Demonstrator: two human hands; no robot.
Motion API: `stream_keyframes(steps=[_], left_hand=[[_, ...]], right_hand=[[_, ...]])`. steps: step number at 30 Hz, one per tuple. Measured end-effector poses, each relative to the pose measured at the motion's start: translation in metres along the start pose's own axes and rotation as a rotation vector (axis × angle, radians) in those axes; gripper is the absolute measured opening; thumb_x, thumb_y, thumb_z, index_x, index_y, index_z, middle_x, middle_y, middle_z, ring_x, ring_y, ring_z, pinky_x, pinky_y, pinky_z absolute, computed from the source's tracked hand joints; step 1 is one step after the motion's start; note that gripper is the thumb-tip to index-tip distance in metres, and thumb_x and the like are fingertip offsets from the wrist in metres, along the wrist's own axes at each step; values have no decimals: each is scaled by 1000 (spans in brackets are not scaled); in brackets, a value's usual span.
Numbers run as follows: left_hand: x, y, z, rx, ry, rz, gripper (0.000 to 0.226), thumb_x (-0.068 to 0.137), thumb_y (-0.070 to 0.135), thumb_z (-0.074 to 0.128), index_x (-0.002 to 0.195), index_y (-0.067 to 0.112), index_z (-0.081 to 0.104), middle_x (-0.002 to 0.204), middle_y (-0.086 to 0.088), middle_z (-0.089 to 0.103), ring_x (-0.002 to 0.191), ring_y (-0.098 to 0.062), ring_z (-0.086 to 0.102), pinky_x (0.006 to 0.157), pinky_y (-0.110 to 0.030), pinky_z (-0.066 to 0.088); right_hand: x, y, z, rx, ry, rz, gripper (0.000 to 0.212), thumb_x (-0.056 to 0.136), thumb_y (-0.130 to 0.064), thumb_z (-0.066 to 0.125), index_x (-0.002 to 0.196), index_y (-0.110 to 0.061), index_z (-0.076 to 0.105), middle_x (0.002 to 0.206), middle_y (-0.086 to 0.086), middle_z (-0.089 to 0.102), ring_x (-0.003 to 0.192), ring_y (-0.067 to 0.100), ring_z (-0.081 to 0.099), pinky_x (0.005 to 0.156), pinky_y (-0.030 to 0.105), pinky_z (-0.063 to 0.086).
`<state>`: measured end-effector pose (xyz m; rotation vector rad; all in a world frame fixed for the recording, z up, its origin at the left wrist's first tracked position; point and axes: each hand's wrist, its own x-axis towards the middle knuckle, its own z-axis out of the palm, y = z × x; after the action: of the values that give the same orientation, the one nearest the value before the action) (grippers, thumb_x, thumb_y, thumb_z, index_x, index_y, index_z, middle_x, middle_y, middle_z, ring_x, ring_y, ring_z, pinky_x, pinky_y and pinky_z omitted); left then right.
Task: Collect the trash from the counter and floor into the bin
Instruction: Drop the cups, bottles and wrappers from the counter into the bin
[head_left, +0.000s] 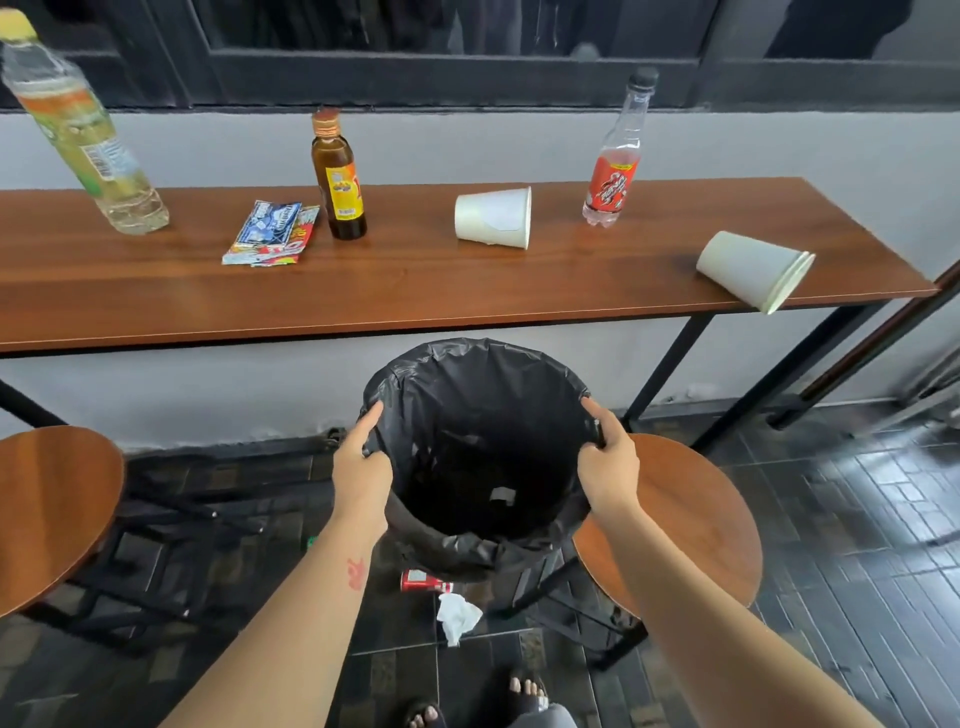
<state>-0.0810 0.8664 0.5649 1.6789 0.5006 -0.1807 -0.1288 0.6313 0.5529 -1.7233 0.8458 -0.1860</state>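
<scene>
I've got both hands on the bin, which sits on the floor in front of the counter, between two round wooden stools. Left hand is clamped on the left rim over the black liner, forefinger stretched along the edge. Right hand grips the right rim the same way, fingers curled over the bag.

Inside the bin I see one small pale scrap at the bottom, can't tell what it is.

Trash on the counter, left to right: big clear bottle with yellow cap, flat snack wrappers just beside a brown glass bottle, white paper cup on its side, clear bottle with red label upright, then stacked white cups on their side with rims hanging over the front edge near the right end.

On the floor: red packet partly under the bin, crumpled white tissue just in front of it, near my sandalled feet
</scene>
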Motion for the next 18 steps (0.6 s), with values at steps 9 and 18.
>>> stream_keyframes(steps=[9,18], left_hand=[[-8,24,66,27,-7,-16,70,95,-14,33,138,38,54,157,0,37,135,-50,37,105,-56,42],[-1,35,91,88,-5,9,74,93,-16,31,138,39,54,157,0,36,107,-49,59,79,-48,55]], right_hand=[[64,-55,-68,23,561,-280,55,88,-44,63,134,-18,47,130,-2,52,117,17,53,99,36,39],[143,-95,-136,-223,677,-297,118,65,-76,66,155,-20,15,161,7,19,145,29,27,112,54,27]])
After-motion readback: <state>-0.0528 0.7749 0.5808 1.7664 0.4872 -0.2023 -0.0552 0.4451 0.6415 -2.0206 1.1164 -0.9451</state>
